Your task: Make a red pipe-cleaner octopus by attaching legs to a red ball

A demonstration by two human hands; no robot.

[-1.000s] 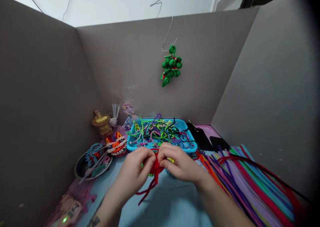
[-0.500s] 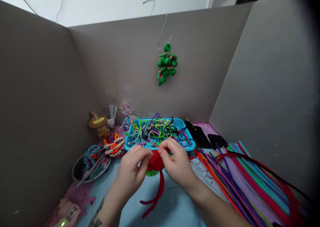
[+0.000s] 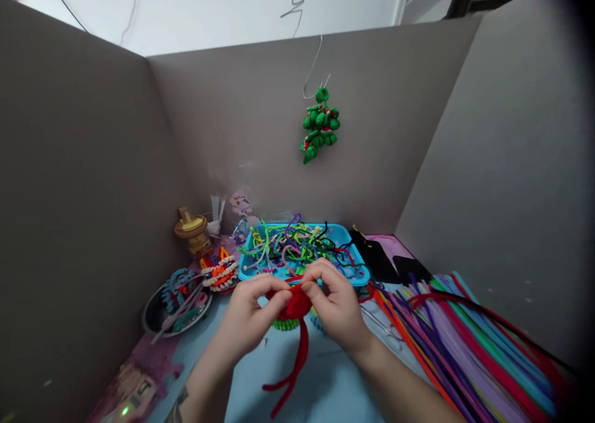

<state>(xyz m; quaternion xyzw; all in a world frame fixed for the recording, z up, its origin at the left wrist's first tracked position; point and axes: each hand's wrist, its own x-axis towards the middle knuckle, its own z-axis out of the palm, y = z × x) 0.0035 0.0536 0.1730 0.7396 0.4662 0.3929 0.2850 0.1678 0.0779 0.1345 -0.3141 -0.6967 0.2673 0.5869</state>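
The loose ends of the red pipe cleaner [image 3: 302, 345] now dangle straight below the hands instead of trailing leftward. The left hand [image 3: 251, 314] and right hand [image 3: 337, 305] pinch its bunched top from both sides. This steadies it above the tabletop [image 3: 325, 389], just short of the blue tray [image 3: 362, 278].

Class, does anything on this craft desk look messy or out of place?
Yes: the stems in the blue tray are tangled, ends hanging over its rim, unlike the tidy pile at right.
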